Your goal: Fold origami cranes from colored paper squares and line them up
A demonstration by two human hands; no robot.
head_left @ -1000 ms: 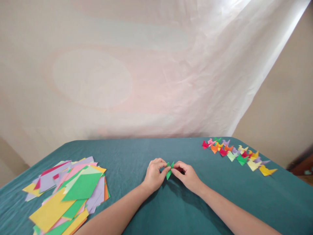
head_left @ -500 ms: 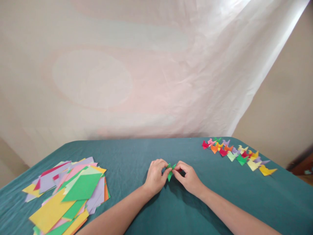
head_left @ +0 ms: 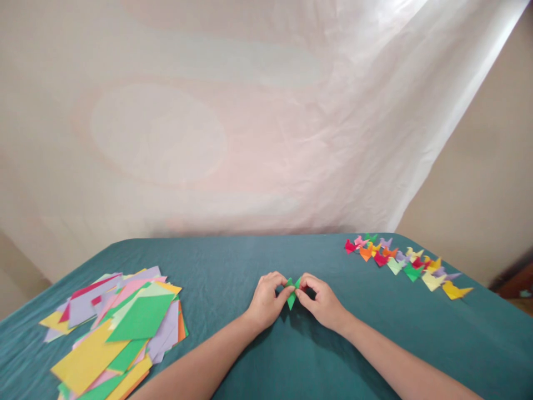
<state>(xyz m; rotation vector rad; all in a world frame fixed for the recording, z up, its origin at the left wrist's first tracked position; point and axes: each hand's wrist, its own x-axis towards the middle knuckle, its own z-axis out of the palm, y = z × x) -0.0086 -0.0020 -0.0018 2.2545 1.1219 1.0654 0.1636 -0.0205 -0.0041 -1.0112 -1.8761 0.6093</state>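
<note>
A small green folded paper piece (head_left: pixel 292 293) is held just above the teal tablecloth (head_left: pixel 233 261), near the middle of the table. My left hand (head_left: pixel 266 300) pinches its left side with thumb and fingers closed. My right hand (head_left: pixel 320 300) pinches its right side the same way. The two hands almost touch around the paper, and their fingers hide most of it.
A loose heap of flat coloured paper squares (head_left: pixel 116 328) lies at the front left. Several small folded paper figures (head_left: pixel 403 261) in mixed colours sit in rows at the back right. A pale cloth backdrop (head_left: pixel 250 111) hangs behind the table.
Both hands have drawn slightly closer together around the green piece, and the paper's lower tip has turned a little. Nothing else on the table has moved.
</note>
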